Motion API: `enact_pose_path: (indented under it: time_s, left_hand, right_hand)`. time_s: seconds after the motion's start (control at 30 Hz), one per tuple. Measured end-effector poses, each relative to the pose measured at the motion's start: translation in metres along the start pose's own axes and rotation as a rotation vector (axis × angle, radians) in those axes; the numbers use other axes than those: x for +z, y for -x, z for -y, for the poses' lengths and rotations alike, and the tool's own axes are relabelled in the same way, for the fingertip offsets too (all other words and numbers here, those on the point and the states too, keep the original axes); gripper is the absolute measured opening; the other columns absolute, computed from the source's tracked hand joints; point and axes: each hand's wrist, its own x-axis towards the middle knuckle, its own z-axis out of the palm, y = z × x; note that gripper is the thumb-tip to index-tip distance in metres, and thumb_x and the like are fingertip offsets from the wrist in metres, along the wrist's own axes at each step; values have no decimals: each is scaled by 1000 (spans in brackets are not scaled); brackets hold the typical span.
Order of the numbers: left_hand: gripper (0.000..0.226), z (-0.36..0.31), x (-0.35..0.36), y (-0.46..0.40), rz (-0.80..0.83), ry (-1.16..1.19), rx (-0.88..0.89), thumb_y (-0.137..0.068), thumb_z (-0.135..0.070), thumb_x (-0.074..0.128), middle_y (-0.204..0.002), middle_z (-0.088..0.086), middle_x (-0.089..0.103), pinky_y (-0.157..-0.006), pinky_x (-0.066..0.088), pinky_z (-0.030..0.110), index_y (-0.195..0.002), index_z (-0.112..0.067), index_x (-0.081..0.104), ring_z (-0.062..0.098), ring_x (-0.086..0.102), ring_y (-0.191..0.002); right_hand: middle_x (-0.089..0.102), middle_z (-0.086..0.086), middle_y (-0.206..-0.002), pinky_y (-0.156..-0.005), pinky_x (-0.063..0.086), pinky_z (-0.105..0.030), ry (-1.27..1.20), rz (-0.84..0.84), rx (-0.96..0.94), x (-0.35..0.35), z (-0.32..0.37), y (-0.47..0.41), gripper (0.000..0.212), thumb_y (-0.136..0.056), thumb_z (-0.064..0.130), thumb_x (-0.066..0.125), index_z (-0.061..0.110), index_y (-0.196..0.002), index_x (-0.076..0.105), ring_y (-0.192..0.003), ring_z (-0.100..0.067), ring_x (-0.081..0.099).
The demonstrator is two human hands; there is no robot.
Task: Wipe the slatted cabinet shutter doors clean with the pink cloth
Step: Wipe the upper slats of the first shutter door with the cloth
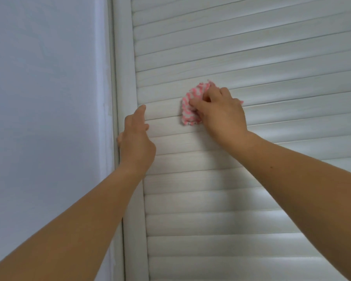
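Wiping a slat near the door's left edge.
Right hand [221, 114] fingers bunch the cloth [190, 106] against the door [272, 63]; left hand [136, 138], fingers loose, steadies the frame [124, 57]. Next, probably sweep along the slat.

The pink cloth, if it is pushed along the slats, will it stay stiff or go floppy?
Probably floppy: the pink cloth is bunched under the right hand. It looks light and fluffy, so it should slide easily along the slats.
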Motion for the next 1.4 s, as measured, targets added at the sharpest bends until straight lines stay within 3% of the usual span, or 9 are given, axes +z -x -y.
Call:
enact_pose_path:
  time_s: [0.17, 0.27, 0.43, 0.63, 0.77, 0.83, 1.0, 1.2, 1.4]
  left_hand:
    - [83, 11, -7, -7, 36, 30, 29, -72, 22, 32, -130, 1, 41, -88, 45, 26, -142, -23, 30, 8, 53, -109]
    - [82, 16, -9, -3, 64, 1, 87, -72, 24, 30, -130, 4, 43, -100, 40, 29, -142, -19, 30, 12, 52, -115]
    - [89, 25, -15, -3, 193, -99, 188, -68, 23, 30, -133, 4, 44, -110, 28, 44, -144, -23, 26, 19, 43, -126]
    - [84, 25, -31, -1, 331, -216, 282, -75, 20, 31, -145, -2, 37, -115, 14, 39, -146, -24, 19, 20, 31, -133]
    - [65, 19, -35, 5, 424, -212, 307, -83, -15, 31, -142, -8, 36, -116, -2, 32, -146, -21, 19, 9, 28, -131]
    - [64, 17, -36, 3, 437, -245, 299, -87, -4, 35, -148, -2, 32, -116, -3, 32, -146, -22, 17, 16, 24, -136]
    - [69, 29, -32, -3, 387, -214, 311, -89, -2, 46, -145, -4, 38, -116, -2, 34, -146, -26, 18, 13, 32, -133]
    - [84, 22, -22, 5, 374, -412, 322, -78, 14, 37, -153, -7, 19, -114, -6, 45, -146, -29, 16, 7, 14, -140]
    - [49, 13, -9, 20, 398, -563, 285, -98, -24, 33, -157, 1, 2, -107, -11, 59, -142, -43, 24, 14, 0, -143]
  right_hand:
    - [60, -9, -110, -76, 42, -45, -39, -52, -36, 15, 40, 3, 22, -78, 23, 67, 27, -99, 70, -101, -33, 53]
    - [62, -3, -97, -72, 43, -40, -32, -96, -153, 22, 44, 24, 28, -68, 21, 70, 31, -94, 71, -89, -32, 58]
    - [62, -4, -95, -71, 37, -37, -11, -84, -427, 24, 32, 58, 32, -77, 26, 50, 30, -101, 71, -92, -28, 51]
    - [62, -3, -95, -73, 43, -40, -70, -82, -152, 27, 64, 42, 24, -66, 27, 64, 33, -88, 72, -88, -29, 52]
    - [63, -1, -99, -72, 35, -37, -43, -50, -398, 40, 75, 66, 30, -77, 26, 49, 32, -96, 71, -92, -28, 52]
    - [63, 0, -95, -69, 40, -35, -14, -43, -455, 39, 72, 65, 35, -77, 27, 43, 33, -96, 72, -87, -27, 57]
    - [64, 0, -100, -74, 28, -37, -73, -111, -205, 45, 103, 79, 32, -76, 25, 47, 29, -96, 72, -96, -28, 53]
    - [65, -2, -101, -71, 38, -35, -74, -48, -357, 46, 93, 130, 41, -76, 18, 44, 28, -106, 70, -93, -27, 56]
    - [65, -4, -105, -74, 46, -40, -25, -31, -120, 20, 40, 139, 41, -75, 27, 47, 33, -108, 70, -94, -27, 44]
